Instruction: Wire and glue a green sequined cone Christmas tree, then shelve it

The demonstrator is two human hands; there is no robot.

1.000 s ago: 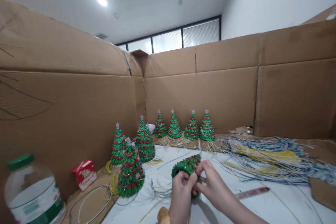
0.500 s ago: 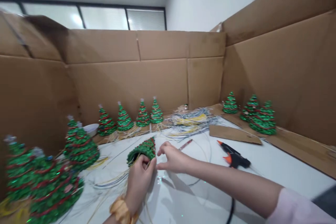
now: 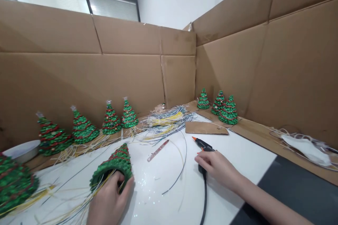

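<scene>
My left hand [image 3: 112,197] grips the rim of a small green Christmas tree [image 3: 121,158] with red garland, tipped so its hollow base faces me. Fingers reach inside the opening, and thin yellow, white and dark wires [image 3: 79,205] trail out of it past the hand. On the right, my right hand [image 3: 216,163] is closed around the handle of a black hot glue gun [image 3: 204,144] with an orange tip pointing up and left. The gun's black cord [image 3: 205,197] runs down toward me. A slim reddish stick-like item [image 3: 157,150] lies between the hands.
More decorated trees stand along the back, such as this one [image 3: 130,112], and others [image 3: 228,110] at the right corner. A wire bundle [image 3: 169,119] and a cardboard strip [image 3: 206,128] lie behind the gun. Cardboard walls [image 3: 126,74] enclose the table. A white bowl [image 3: 23,151] sits left.
My right hand has left the tree's side and moved right onto the glue gun, taking hold of it. My left hand still holds the tree. The view has turned right.
</scene>
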